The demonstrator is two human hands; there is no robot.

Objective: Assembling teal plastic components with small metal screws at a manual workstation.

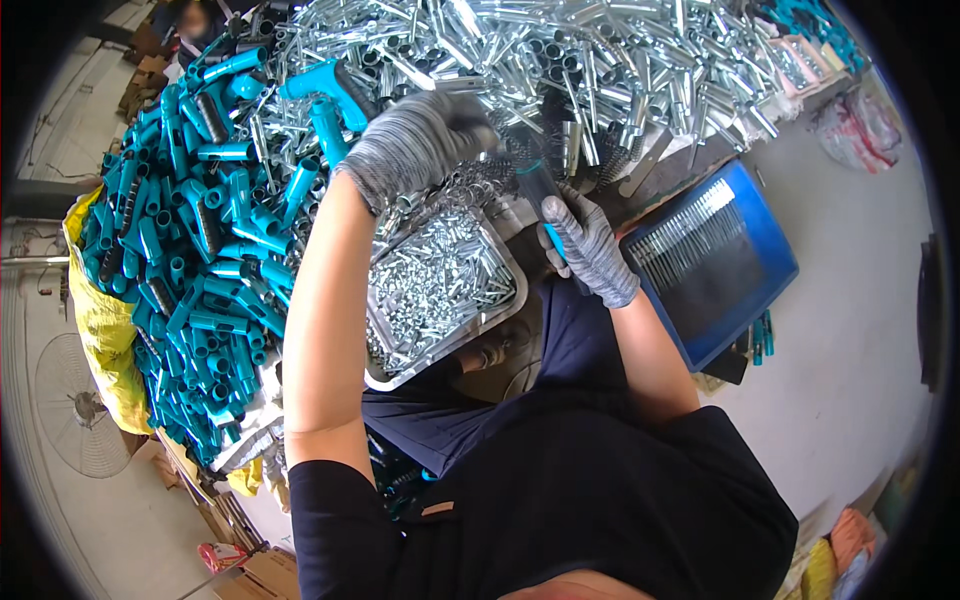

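Observation:
Both my hands wear grey knit gloves. My right hand (592,250) is wrapped round a teal-and-black handle (540,185), which points up and away from me. My left hand (425,140) is raised over the near edge of the metal parts, its fingers curled inward; whatever they hold, if anything, I cannot make out. A teal pistol-shaped grip piece (345,95) lies just beyond my left wrist. Coil springs (480,185) lie in a heap below my left hand. Under that forearm stands a grey tray (512,285) full of small metal pins (440,280).
Teal handle pieces (215,325) are heaped at the left, over a yellow sack (105,320). Shiny metal tubes (480,40) cover the far side. A blue bin (778,250) with a row of metal rods (690,235) stands at my right. A fan (85,405) is at far left.

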